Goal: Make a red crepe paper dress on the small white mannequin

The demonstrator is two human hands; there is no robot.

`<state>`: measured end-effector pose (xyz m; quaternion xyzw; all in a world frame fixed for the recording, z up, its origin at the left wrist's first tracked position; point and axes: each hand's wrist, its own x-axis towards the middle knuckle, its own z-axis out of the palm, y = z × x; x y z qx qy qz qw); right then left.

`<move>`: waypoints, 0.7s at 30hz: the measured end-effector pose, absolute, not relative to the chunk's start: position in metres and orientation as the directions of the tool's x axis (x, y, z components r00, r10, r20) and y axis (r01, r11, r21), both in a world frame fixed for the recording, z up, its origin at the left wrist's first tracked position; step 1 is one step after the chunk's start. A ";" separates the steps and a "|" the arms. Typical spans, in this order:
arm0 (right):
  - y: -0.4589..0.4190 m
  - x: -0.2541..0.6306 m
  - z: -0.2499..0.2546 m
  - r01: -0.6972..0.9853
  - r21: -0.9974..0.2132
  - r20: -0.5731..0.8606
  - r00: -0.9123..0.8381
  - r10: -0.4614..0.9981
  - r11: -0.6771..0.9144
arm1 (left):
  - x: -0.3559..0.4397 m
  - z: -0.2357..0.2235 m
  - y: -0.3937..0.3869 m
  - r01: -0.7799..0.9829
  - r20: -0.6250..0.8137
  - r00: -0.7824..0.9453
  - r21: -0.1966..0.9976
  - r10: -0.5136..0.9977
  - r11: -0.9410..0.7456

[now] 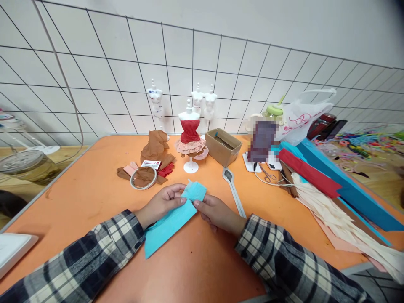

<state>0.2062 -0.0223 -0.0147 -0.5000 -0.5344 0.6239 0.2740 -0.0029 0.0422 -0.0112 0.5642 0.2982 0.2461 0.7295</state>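
Note:
A strip of turquoise crepe paper (172,225) is held between my two hands over the front middle of the table, its far end folded or gathered. My left hand (166,204) pinches it from the left, thumb on top. From the right, my right hand (217,212) grips the same strip near the fold; some of its fingers are hidden beneath. Just beyond stands a small white dress-form mannequin (188,110) wearing a red top (190,131) and a ruffled pink skirt (190,147).
Left of the mannequin lie brown paper scraps (154,145) and a tape roll (131,185). A cardboard box (221,153), white-handled tweezers (233,189), scissors (268,173) and a blurred phone (262,141) are to the right. Coloured paper rolls (309,172) line the right edge. Bare mannequins (209,103) stand behind.

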 end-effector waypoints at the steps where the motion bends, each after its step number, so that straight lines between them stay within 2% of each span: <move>1: -0.023 0.206 -0.015 0.203 -0.944 -0.318 -0.340 0.885 -0.261 | -0.003 -0.011 0.042 -0.007 -0.161 0.700 0.973 0.696 0.232; 6: -0.024 0.204 -0.013 0.236 -0.953 -0.259 -0.316 0.913 -0.189 | -0.002 -0.012 0.043 0.043 -0.155 0.694 0.984 0.703 0.174; 12: -0.022 0.204 -0.017 0.245 -0.931 -0.340 -0.323 0.883 -0.270 | -0.002 -0.014 0.042 0.054 -0.164 0.700 0.983 0.695 0.178; 21: -0.022 0.202 -0.017 0.209 -0.953 -0.277 -0.309 0.910 -0.219 | -0.001 -0.016 0.041 0.023 -0.146 0.717 0.982 0.681 0.186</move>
